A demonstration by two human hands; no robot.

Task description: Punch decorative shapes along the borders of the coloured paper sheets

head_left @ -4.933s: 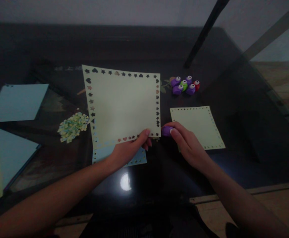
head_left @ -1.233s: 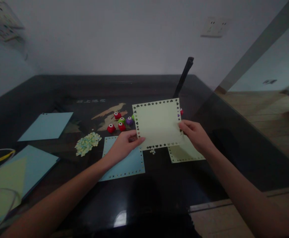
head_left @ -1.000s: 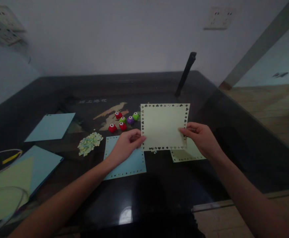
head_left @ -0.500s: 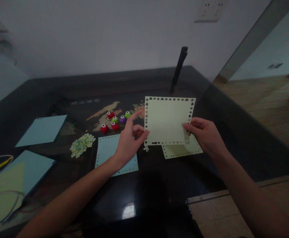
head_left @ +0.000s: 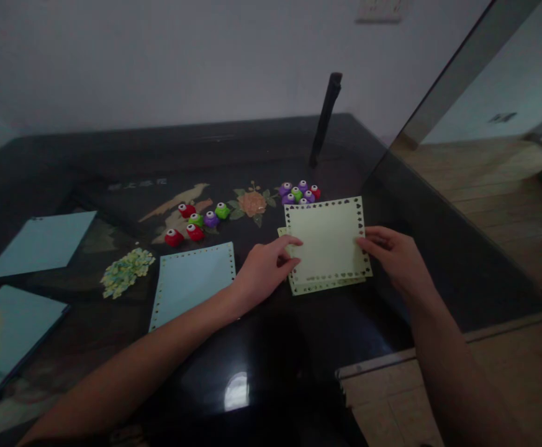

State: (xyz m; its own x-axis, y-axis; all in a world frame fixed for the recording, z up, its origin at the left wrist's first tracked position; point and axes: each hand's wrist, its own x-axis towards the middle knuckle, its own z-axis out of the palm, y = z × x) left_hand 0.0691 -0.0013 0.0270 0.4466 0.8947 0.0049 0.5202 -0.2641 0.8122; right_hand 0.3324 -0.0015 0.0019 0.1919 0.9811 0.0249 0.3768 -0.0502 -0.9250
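Note:
Between my hands is a pale yellow-green paper sheet [head_left: 329, 242] with small shapes punched along its edges. My right hand [head_left: 394, 257] pinches its right edge, thumb in front. My left hand [head_left: 268, 267] is closed at its left edge, thumb and fingertips on the paper. Just beneath it lies another punched yellow-green sheet [head_left: 308, 289], mostly covered. Left of my left hand, a light blue sheet [head_left: 196, 279] with punched borders lies flat, partly hidden by my forearm.
Small one-eyed craft punches in red, green and purple stand in two groups, a left group [head_left: 195, 231] and a right group [head_left: 290, 198]. A pile of paper cutouts [head_left: 126, 271] lies left, near blue sheets [head_left: 42, 243]. A black rod [head_left: 325, 121] rises at the back of the dark table [head_left: 271, 360].
Both hands have lowered the punched yellow-green sheet onto the other one, nearly lining them up. The view has shifted right, and the right group of punches now shows behind the sheet.

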